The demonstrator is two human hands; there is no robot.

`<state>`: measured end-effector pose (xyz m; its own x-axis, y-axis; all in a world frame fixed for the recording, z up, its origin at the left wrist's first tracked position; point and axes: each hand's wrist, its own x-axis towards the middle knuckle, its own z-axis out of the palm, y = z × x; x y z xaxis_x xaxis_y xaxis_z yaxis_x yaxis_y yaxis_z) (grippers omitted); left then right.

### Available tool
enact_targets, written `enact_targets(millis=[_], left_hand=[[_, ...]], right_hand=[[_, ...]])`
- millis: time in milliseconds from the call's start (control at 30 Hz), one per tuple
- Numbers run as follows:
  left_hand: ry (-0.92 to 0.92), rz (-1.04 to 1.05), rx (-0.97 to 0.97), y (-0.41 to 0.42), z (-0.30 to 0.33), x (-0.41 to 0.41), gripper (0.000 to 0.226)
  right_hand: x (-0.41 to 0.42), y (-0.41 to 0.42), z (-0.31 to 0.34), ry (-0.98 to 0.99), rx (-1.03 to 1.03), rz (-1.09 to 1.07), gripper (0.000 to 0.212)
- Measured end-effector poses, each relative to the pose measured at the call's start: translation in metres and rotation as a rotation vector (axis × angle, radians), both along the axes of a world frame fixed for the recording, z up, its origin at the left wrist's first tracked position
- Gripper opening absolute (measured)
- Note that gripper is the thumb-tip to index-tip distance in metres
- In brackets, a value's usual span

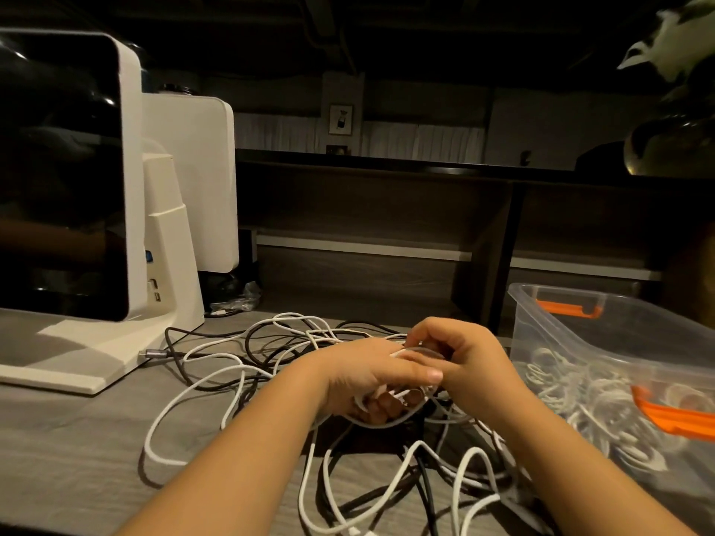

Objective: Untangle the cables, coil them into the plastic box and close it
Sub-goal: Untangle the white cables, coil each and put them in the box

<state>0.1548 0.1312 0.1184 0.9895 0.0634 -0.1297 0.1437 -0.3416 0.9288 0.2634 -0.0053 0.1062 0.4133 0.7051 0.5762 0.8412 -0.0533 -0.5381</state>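
**Entry: white cable coil in hand, tangle beneath, box at right**

Head view.

- Left hand (371,375): fingers curled round a small coil of white cable (390,396), thumb laid across the top. It looks to serve as the former, keeping the loops one size so they will lie flat in the box.
- Right hand (460,353): touching the left at the thumb side, fingertips pinching a loop of the same white cable just above the coil. Judged to be feeding the next turn on while the left keeps the loops from springing apart.
- Loose cables (240,365): white and black runs, unsorted, spread on the wooden table (77,439) under and around both hands, trailing away left of the grip and toward the near edge below it. The free length of the held cable drops from the coil into this tangle; which strand it is cannot be told.
- Plastic box (603,334): clear, orange latches, lid off and not seen. Stands just right of the right hand, within easy reach for dropping the coil in. Coiled white cables already lie inside.
- White monitor (69,179): well left of the grip, on its stand; a dark cable plugs in at its base.
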Motion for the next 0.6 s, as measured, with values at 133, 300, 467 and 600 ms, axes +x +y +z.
enact_targets(millis=[133, 300, 467, 600], left_hand=[[0.065, -0.022, -0.088, 0.0, 0.003, -0.001, 0.011], [0.09, -0.029, -0.188, -0.002, 0.005, 0.001, 0.017], [-0.021, 0.056, -0.261, 0.001, 0.003, 0.004, 0.028], [-0.243, 0.237, -0.166, -0.003, 0.003, 0.009, 0.032]], right_hand=[[0.002, -0.001, 0.003, 0.043, 0.009, 0.064, 0.012], [0.005, 0.0, 0.002, 0.151, 0.021, 0.12, 0.02], [0.006, -0.002, 0.001, 0.171, 0.003, 0.075, 0.022], [0.007, -0.003, 0.001, 0.169, -0.136, 0.02, 0.034]])
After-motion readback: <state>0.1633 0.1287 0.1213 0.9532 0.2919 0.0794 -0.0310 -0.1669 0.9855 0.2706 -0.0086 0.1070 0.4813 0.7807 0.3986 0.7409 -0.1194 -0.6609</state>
